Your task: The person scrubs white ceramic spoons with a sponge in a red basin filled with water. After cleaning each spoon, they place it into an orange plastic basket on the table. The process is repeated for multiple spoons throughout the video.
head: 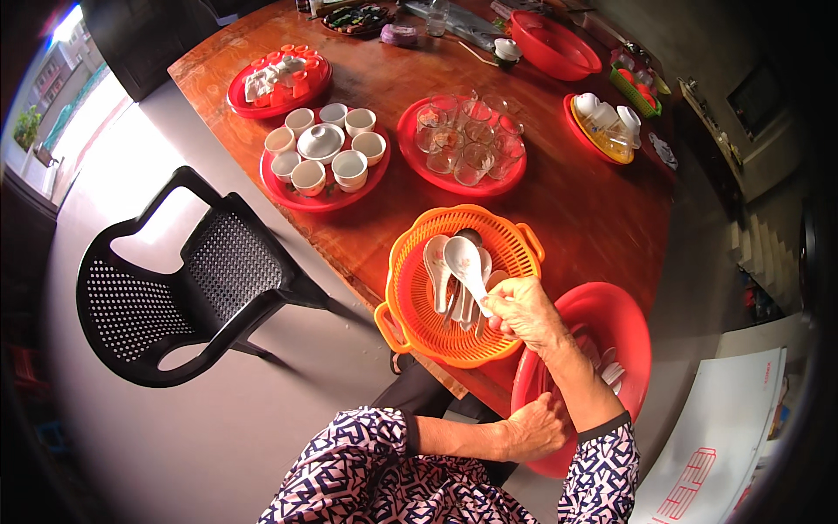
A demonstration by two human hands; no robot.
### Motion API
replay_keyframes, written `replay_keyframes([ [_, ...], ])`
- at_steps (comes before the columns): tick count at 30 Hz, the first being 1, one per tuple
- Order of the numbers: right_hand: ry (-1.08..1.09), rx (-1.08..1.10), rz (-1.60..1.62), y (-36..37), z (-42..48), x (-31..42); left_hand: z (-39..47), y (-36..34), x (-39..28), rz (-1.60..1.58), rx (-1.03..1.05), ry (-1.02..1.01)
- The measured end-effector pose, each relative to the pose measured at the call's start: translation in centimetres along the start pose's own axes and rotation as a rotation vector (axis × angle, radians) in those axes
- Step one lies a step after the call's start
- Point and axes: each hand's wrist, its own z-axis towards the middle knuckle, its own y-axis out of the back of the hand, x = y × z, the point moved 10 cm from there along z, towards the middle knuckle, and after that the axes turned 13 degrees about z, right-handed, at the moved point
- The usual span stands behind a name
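My right hand (524, 311) pinches the handle end of a white ceramic soup spoon (463, 257) over an orange plastic colander (524, 257). Several more white spoons (435, 259) lie in the colander, along with a darker metal one (469, 234). Across the near-left rim of a deep red plastic basin (625, 311) rests my left hand (540, 426), its fingertips hidden. More spoons (614, 373) sit inside that basin, partly covered by my right forearm.
Beyond the colander stand a red tray (419, 171) of glass mugs and another (272, 187) with white cups around a lidded bowl. Farther off are a red tray (239, 105) of small cups and a red basin (556, 46). A black plastic armchair (229, 262) stands left of the wooden table (366, 245).
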Motion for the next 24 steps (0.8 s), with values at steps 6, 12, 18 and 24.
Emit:
replay_keyframes([
  [6,-0.023,-0.014,-0.032,-1.4,2.7,-1.3,0.1,-0.7,-0.3,-0.032,0.105,-0.062],
  [12,0.116,-0.022,-0.216,-1.1,0.7,1.2,-0.1,-0.8,-0.8,-0.041,0.249,-0.137],
  [18,0.250,-0.286,-0.195,8.9,-8.9,3.6,-0.5,-1.2,-0.1,0.039,0.038,-0.024],
  [24,0.198,-0.483,-0.434,17.3,-18.3,-4.5,-1.6,-0.4,0.0,0.259,-0.084,-0.099],
])
